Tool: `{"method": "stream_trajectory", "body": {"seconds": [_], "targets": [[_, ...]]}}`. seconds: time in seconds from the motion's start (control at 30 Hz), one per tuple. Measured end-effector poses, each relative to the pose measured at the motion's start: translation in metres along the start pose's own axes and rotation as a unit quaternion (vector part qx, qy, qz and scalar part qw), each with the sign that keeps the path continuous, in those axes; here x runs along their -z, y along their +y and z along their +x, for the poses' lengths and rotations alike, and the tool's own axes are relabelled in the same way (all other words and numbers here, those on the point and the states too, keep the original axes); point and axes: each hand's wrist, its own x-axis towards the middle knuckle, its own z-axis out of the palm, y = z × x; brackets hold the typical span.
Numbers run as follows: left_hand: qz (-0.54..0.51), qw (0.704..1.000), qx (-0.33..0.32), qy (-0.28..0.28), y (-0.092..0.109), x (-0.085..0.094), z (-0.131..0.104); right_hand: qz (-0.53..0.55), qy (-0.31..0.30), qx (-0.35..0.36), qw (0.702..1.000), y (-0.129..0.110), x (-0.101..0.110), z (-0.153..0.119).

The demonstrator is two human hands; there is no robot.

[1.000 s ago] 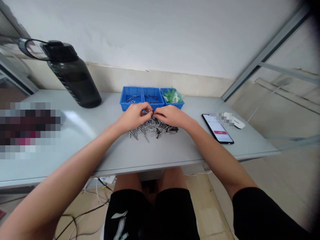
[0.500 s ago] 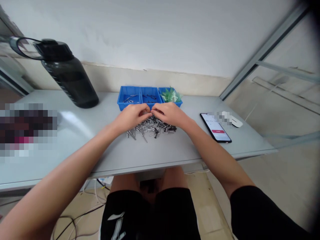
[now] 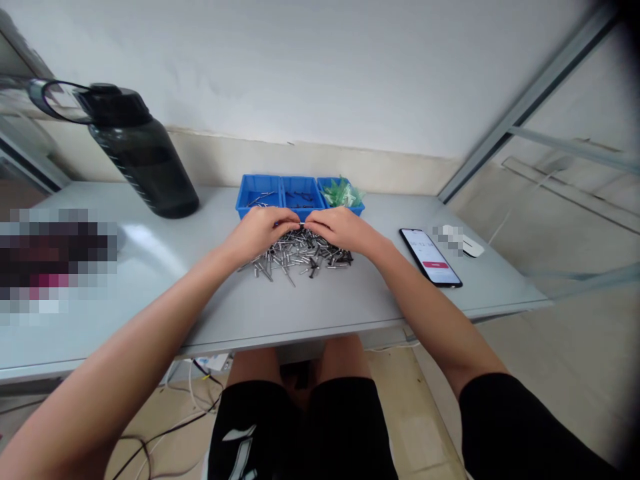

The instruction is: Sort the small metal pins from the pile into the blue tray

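Left hand (image 3: 265, 232) and right hand (image 3: 336, 227) pinch one small metal piece (image 3: 301, 225) between them

At far left, a pixelated dark patch with a pink area covers part of the smooth grey tabletop (image 3: 280, 310). Next comes a smoky, translucent bottle (image 3: 145, 160), its body cylindrical, its lid black with a looped strap. The left hand is closed at the fingertips, gripping one end of the small piece. Behind the hands stand three blue plastic bins in a row: the left bin (image 3: 260, 179) holds slim silvery rods, the middle bin (image 3: 300, 180) dark thin pieces, the right bin (image 3: 357, 209) spiky green translucent bits. Below the hands spreads a tangled heap (image 3: 293, 257) of shiny rods and darker, screw-like pieces. The right hand, also closed, grips the small piece's other end. Farther right lie a flat, lit phone (image 3: 433, 257) and a rounded white object (image 3: 473, 247), partly pixelated.
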Motion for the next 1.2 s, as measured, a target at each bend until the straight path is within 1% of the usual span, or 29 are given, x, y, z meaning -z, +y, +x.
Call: {"method": "stream_trajectory", "body": {"seconds": [0.17,0.3,0.37,0.47,0.5,0.6,0.67,0.83,0.97,1.13,1.2], "targets": [[0.023,1.0,0.005,0.011,-0.006,0.004,0.002,-0.005,0.005,-0.031,1.0,-0.001,0.006,-0.001],[0.043,0.999,0.015,0.018,-0.009,0.01,0.002,-0.025,0.022,-0.045,0.998,-0.001,0.005,0.0],[0.075,0.995,0.037,0.046,-0.013,0.012,0.002,-0.035,0.02,-0.059,0.997,-0.001,0.001,0.001],[0.139,0.979,0.105,0.105,-0.025,0.016,0.0,-0.033,-0.008,-0.072,0.997,-0.001,-0.006,0.002],[0.148,0.974,0.124,0.114,-0.031,0.017,0.0,-0.028,-0.018,-0.073,0.997,-0.002,-0.009,0.002],[0.16,0.967,0.158,0.117,-0.045,0.019,-0.003,-0.018,-0.042,-0.079,0.996,-0.008,-0.016,0.004],[0.16,0.963,0.181,0.118,-0.05,0.019,-0.004,-0.014,-0.056,-0.087,0.995,-0.011,-0.02,0.005],[0.163,0.954,0.224,0.112,-0.049,0.018,-0.003,-0.015,-0.068,-0.1,0.993,-0.01,-0.024,0.006],[0.182,0.951,0.23,0.102,-0.046,0.017,-0.003,-0.018,-0.068,-0.101,0.992,-0.007,-0.026,0.006],[0.153,0.962,0.185,0.13,-0.039,0.014,-0.003,-0.041,-0.069,-0.098,0.992,-0.01,-0.032,0.007],[0.151,0.967,0.163,0.125,-0.034,0.013,-0.002,-0.053,-0.065,-0.092,0.992,-0.011,-0.034,0.008]]}}
